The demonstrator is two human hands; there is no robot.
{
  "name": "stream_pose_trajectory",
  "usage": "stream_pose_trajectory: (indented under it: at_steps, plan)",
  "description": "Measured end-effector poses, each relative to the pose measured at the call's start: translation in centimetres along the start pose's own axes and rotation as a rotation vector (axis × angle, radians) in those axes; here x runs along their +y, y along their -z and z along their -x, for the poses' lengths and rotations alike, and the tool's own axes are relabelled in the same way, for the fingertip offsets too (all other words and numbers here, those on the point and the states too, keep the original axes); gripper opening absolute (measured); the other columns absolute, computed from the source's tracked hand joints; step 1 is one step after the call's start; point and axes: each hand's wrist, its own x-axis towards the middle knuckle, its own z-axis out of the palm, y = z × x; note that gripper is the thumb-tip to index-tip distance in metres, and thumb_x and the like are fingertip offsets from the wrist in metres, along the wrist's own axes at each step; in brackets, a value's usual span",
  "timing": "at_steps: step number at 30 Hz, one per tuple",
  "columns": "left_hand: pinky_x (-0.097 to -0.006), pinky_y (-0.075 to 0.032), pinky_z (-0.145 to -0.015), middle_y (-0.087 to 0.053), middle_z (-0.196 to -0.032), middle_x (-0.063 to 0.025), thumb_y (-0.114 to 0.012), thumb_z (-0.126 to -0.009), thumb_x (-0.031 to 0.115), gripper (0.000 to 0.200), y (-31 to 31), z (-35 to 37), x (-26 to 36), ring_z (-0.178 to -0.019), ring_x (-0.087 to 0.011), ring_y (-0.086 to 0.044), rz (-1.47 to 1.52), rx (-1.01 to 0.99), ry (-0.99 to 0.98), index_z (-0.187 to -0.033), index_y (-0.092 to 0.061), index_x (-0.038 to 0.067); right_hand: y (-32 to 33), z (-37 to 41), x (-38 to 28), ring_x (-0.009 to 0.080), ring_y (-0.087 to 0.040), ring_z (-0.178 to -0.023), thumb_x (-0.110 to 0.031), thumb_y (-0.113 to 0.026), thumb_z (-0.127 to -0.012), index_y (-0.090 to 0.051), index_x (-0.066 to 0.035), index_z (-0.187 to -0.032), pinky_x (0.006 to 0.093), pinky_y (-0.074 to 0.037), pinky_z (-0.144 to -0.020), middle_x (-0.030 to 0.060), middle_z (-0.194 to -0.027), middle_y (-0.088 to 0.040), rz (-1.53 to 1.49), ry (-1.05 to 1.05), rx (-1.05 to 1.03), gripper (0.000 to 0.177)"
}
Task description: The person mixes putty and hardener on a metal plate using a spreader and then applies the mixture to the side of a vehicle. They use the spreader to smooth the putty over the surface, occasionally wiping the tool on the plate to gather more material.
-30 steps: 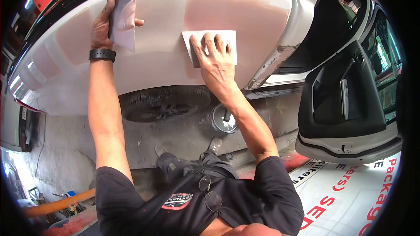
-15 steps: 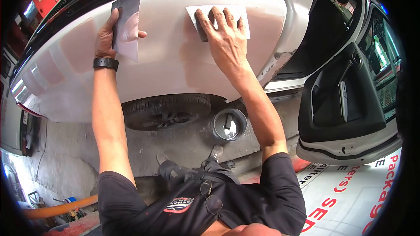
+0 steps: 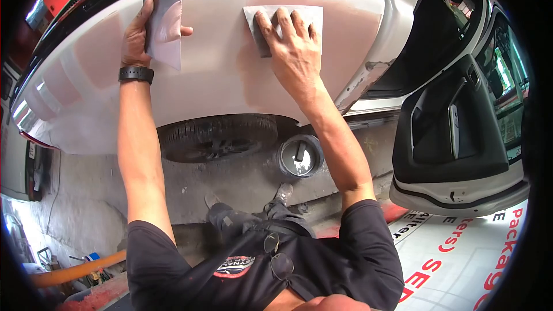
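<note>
A white car panel (image 3: 201, 80) with pinkish-brown patches spans the upper view above a wheel. My left hand (image 3: 137, 34), with a black watch on its wrist, grips a grey and whitish sheet (image 3: 167, 23), thumb on the front and a fingertip past the right edge. My right hand (image 3: 295, 49) lies on a whitish sheet with a dark grey part (image 3: 258, 37) at its left, fingers spread over it and pressing it against the panel beside a brownish patch. What lies under the palm is hidden.
Below the panel are a tyre (image 3: 219, 138) and a round bucket (image 3: 300, 158) with a dark block inside. An open car door (image 3: 455, 132) stands at the right, above a white banner (image 3: 455, 259) with red letters. An orange bar (image 3: 80, 270) is at the lower left.
My right hand and its sheet have shifted slightly left on the panel. My left hand with its sheet is a little higher in view. The panel and bucket also appear slightly higher.
</note>
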Motion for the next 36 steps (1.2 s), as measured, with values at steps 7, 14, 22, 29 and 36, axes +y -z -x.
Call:
stream_pose_trajectory:
  at_steps: [7, 14, 22, 29, 36]
  plan:
    - [-0.0425, -0.058, -0.083, -0.056, -0.074, -0.0073, -0.048, -0.103, 0.047, 0.053, -1.7, 0.3, 0.1, -0.065, -0.0188, -0.058, -0.077, 0.094, -0.016, -0.095, -0.063, -0.003, -2.2, 4.3, -3.5, 0.0367, -0.055, -0.116, -0.021, -0.059, -0.085, -0.059, -0.016, -0.135, 0.0600, -0.045, -0.089, 0.0171, -0.126, -0.054, -0.005, -0.020, 0.030, 0.051]
    - [-0.0438, -0.058, -0.084, -0.055, -0.073, -0.0072, -0.047, -0.104, 0.046, 0.051, -1.6, 0.3, 0.0, -0.063, -0.0169, -0.057, -0.058, 0.064, -0.029, -0.097, -0.061, -0.003, -3.8, 8.9, -6.4, 0.0393, -0.054, -0.119, -0.022, -0.057, -0.085, -0.055, -0.016, -0.141, 0.0613, -0.042, -0.092, 0.0174, -0.131, -0.053, -0.026, -0.059, -0.017, 0.056]
    - [-0.0447, -0.058, -0.084, -0.054, -0.073, -0.0074, -0.046, -0.104, 0.045, 0.050, -1.5, 0.2, 0.0, -0.062, -0.0165, -0.056, -0.058, 0.055, -0.034, -0.103, -0.060, -0.004, -2.8, 12.9, -7.2, 0.0417, -0.054, -0.119, -0.020, -0.056, -0.087, -0.053, -0.015, -0.143, 0.0617, -0.042, -0.093, 0.0196, -0.132, -0.053, -0.118, -0.072, -0.109, 0.056]
    - [-0.0511, -0.060, -0.084, -0.072, -0.108, -0.0136, -0.055, -0.101, 0.041, 0.047, 1.3, -0.4, -0.3, -0.088, -0.0418, -0.072, 0.104, -0.140, 0.017, -0.125, -0.061, 0.001, 1.3, 5.9, 0.0, 0.0381, -0.056, -0.116, -0.010, -0.059, -0.085, -0.056, -0.017, -0.141, 0.0583, -0.045, -0.092, 0.0156, -0.131, -0.055, -0.079, -0.076, 0.004, 0.056]
    - [-0.0488, -0.060, -0.082, -0.072, -0.107, -0.0138, -0.056, -0.100, 0.043, 0.051, 0.8, -0.1, -0.1, -0.087, -0.0433, -0.072, 0.074, -0.081, 0.024, -0.124, -0.061, -0.001, 0.5, -0.1, 2.1, 0.0343, -0.055, -0.121, -0.006, -0.059, -0.084, -0.055, -0.026, -0.142, 0.0595, -0.044, -0.097, 0.0116, -0.132, -0.056, -0.014, -0.008, 0.051, 0.061]
